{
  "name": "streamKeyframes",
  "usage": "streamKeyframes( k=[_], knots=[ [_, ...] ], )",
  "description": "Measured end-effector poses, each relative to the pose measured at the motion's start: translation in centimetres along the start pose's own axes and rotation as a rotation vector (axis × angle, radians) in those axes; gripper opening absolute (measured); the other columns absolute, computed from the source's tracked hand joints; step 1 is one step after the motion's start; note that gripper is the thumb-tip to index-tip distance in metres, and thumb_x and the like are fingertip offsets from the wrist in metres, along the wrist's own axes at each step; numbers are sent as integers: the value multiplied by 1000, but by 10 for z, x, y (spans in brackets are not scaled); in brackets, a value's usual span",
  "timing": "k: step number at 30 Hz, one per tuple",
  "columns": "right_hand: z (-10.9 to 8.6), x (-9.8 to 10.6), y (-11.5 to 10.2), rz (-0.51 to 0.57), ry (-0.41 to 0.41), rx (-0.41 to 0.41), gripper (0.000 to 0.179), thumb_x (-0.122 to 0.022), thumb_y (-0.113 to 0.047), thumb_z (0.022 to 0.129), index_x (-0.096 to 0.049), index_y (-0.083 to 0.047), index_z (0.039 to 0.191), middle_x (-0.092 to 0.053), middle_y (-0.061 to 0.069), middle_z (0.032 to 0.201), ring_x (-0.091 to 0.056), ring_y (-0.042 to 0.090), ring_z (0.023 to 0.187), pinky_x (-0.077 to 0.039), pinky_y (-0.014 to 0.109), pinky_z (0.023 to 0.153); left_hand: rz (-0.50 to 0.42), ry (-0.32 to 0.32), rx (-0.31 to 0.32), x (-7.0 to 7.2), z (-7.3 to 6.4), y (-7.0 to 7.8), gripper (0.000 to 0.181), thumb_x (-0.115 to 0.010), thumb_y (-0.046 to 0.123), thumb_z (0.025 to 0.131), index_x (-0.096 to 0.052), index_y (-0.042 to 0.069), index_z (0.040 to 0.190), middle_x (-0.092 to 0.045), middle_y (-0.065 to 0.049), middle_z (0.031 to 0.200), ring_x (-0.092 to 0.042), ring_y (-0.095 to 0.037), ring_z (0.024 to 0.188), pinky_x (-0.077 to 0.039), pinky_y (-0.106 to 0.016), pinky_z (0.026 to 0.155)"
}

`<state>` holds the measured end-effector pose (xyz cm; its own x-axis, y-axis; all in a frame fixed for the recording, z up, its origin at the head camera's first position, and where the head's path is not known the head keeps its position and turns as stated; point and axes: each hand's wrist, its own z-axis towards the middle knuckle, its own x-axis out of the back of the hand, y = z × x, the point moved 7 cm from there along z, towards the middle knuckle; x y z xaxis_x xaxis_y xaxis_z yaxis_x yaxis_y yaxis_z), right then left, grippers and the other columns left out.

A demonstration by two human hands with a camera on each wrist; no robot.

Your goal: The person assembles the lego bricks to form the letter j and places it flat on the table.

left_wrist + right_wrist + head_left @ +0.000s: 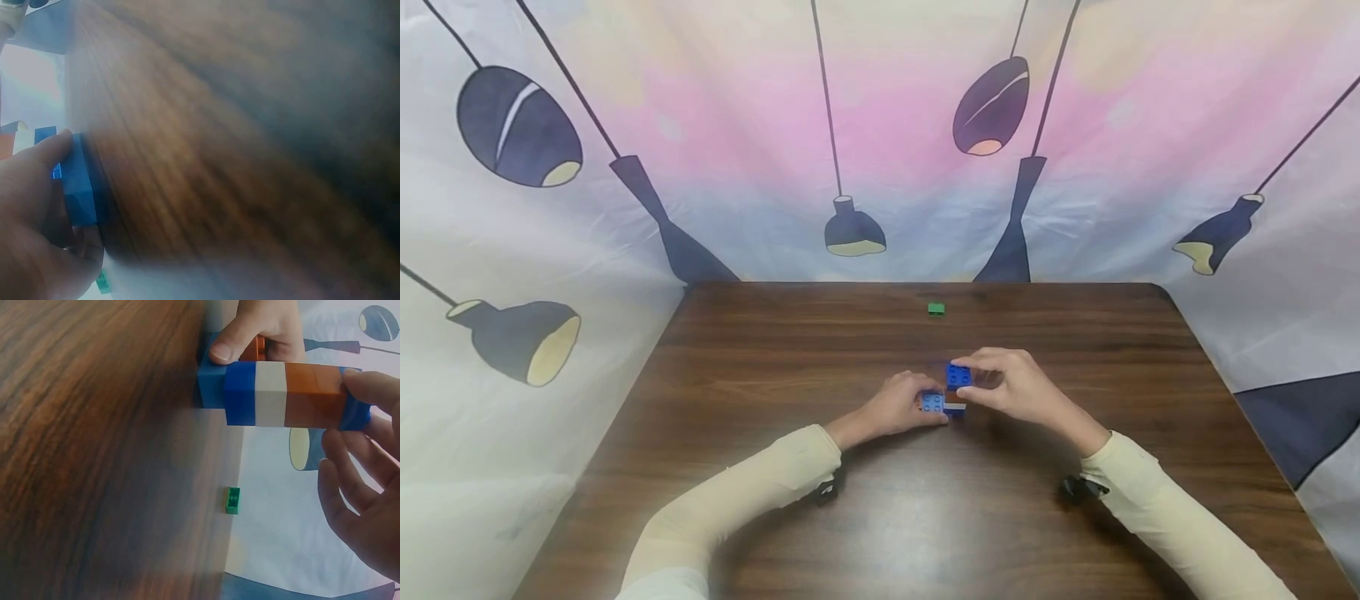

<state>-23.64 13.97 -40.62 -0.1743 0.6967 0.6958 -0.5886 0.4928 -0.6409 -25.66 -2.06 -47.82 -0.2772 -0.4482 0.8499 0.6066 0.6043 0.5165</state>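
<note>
My left hand (pixel 898 404) grips a light blue toy brick (pixel 932 402) low at the table, thumb on its near side. Part of an orange brick (pixel 253 349) shows behind that thumb in the right wrist view. My right hand (pixel 1011 383) pinches the dark blue top brick (pixel 958 377) of an upright stack. Below it, the right wrist view shows an orange section (pixel 315 397), a white brick (pixel 270 394) and another dark blue brick (pixel 240 394). The stack's bottom meets the light blue brick; whether they are joined, I cannot tell.
A small green brick (pixel 936 309) lies apart near the far edge of the brown wooden table (pixel 790 333). Behind the table hangs a cloth backdrop (pixel 910 117) with printed lamps. Dark wrist devices (pixel 1081 490) sit under both sleeves.
</note>
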Motion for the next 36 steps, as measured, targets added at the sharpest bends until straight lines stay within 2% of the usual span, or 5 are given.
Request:
streamKeyframes(
  k=[11, 17, 25, 28, 36],
  knots=[
    [1, 3, -1, 0, -31, -20, 40, -82, -27, 89, -73, -12, 125, -75, 1, 113, -69, 10, 89, -59, 32, 70, 12, -4, 10, 0, 1, 0, 47, -81, 41, 87, -73, 11, 123, -74, 0, 106, -57, -9, 84, -46, -23, 73],
    [0, 3, -1, -33, -18, -25, 40, -82, -28, 88, -73, -15, 125, -74, -4, 107, -66, 10, 89, -59, 39, 72, 14, -32, -4, 1, 2, 2, 47, -81, 40, 88, -72, 11, 124, -73, 1, 106, -58, -10, 86, -46, -24, 74],
    [0, 2, 1, -53, -17, -30, 41, -81, -31, 89, -72, -17, 127, -73, -5, 108, -64, 9, 90, -58, 37, 74, -27, -103, 4, 9, -6, 0, 58, -81, 42, 87, -64, 13, 135, -69, -1, 126, -61, -13, 109, -49, -31, 94],
    [0, 2, 0, -58, -16, -30, 41, -82, -30, 89, -72, -17, 127, -73, -5, 109, -65, 10, 90, -58, 36, 74, -39, -93, 6, 14, -10, -3, 61, -82, 40, 87, -62, 13, 137, -67, -2, 131, -61, -15, 116, -48, -35, 100],
    [-2, 4, -3, -78, -15, -47, 45, -83, -32, 87, -71, -17, 128, -73, -3, 112, -65, 10, 92, -58, 36, 77, -31, -62, 85, 24, -26, -16, 64, -82, 42, 86, -60, 14, 139, -64, -5, 137, -57, -23, 127, -42, -46, 109]
  ],
)
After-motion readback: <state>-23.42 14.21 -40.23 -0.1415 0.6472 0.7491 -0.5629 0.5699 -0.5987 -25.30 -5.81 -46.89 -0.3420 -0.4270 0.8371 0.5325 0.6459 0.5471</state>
